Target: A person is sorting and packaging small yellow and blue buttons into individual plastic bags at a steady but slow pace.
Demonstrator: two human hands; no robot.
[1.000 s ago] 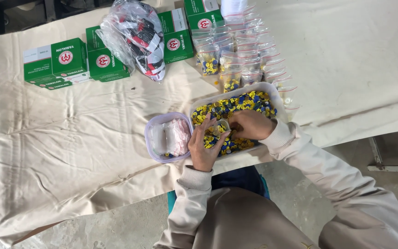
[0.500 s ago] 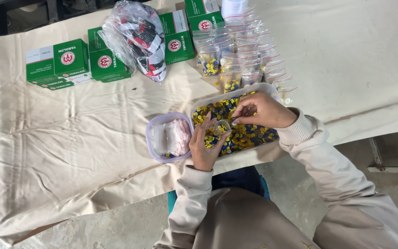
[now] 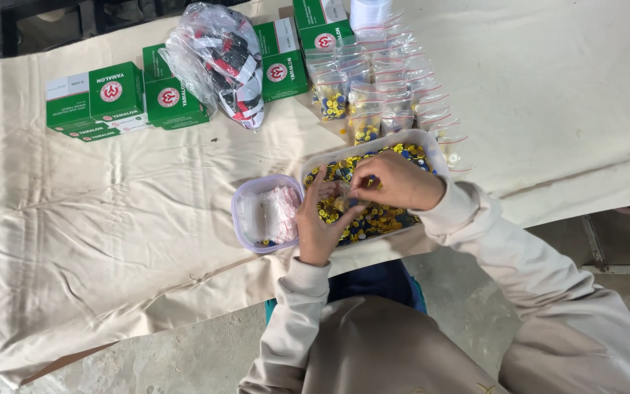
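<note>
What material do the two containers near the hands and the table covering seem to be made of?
Small square tub: translucent, slightly glossy plastic; contents show through.
Long rectangular tray: likely the same pale plastic, with a thin rim.
Cream table covering: matte woven cloth, creased and folded.

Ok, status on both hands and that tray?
Left hand cupped over tray of yellow and blue pieces. Right hand picking there. Small tub beside, apart.

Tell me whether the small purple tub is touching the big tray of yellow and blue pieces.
Touching. The head view shows the small purple tub with its right rim pressed against the tray's left end, no cloth visible between them.
</note>
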